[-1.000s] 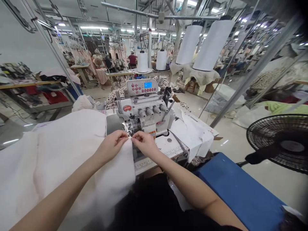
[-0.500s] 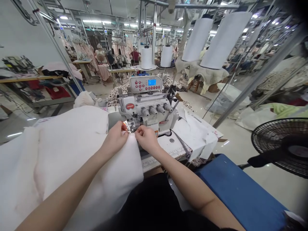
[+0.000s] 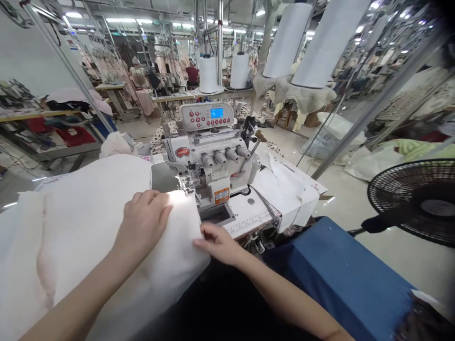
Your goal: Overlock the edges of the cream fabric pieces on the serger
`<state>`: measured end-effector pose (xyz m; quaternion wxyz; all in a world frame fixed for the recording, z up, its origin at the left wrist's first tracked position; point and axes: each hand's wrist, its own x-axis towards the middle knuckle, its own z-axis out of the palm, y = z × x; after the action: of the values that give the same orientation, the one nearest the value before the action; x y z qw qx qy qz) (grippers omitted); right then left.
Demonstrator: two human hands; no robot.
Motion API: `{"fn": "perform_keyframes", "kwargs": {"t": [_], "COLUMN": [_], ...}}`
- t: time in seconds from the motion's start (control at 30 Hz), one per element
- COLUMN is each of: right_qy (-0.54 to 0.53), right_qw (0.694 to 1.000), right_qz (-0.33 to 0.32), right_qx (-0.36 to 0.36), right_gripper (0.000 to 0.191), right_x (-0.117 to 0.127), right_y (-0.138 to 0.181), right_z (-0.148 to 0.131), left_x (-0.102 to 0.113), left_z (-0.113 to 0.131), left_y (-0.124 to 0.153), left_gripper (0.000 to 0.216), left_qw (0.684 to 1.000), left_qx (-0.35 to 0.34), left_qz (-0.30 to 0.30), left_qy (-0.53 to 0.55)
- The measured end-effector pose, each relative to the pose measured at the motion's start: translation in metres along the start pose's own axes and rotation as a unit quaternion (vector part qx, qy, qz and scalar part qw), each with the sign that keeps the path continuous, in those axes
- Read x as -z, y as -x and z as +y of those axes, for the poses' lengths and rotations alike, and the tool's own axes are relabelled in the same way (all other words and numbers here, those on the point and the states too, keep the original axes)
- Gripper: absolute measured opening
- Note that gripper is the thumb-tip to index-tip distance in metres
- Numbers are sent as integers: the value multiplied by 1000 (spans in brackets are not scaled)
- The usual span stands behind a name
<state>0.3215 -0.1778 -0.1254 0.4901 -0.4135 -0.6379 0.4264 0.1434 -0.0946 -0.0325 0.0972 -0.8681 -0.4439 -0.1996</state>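
A large piece of white fabric (image 3: 177,237) covers the left side of the table and drapes over its front edge. Its far corner lies at the lit needle area of a white overlock sewing machine (image 3: 213,151). My left hand (image 3: 144,220) is closed on the fabric just left of the presser foot, fingers bent together and thumb alongside; the fingertips are partly hidden. Lower down, at the fabric's right edge, my right hand (image 3: 220,245) holds that edge between thumb and curled fingers.
White thread cones (image 3: 208,74) stand behind the machine. White scraps (image 3: 284,189) lie on the table's right side. A blue-covered surface (image 3: 348,270) and a black fan (image 3: 419,201) are at my right. Other workstations and people fill the background.
Both hands have left the needle area: the left moved back and left across the fabric, the right moved down to the fabric's right edge. The view has shifted slightly.
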Motion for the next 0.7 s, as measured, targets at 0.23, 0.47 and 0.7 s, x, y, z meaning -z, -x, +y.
{"fn": "perform_keyframes", "kwargs": {"t": [0.23, 0.47, 0.7], "right_qy": [5, -78, -125], "right_qw": [998, 994, 987], "right_qz": [-16, -12, -44], "right_qx": [-56, -71, -95], "right_gripper": [38, 28, 29], "right_x": [-2, -7, -10], "right_y": [15, 29, 25], "right_z": [-21, -6, 0], "left_x": [1, -9, -19], "left_z": [-16, -2, -29], "left_y": [-9, 8, 9], "left_gripper": [24, 32, 56], "left_qw": [999, 985, 987], "left_qx": [0, -123, -14], "left_qz": [-38, -15, -42], "left_qy": [31, 122, 154]}}
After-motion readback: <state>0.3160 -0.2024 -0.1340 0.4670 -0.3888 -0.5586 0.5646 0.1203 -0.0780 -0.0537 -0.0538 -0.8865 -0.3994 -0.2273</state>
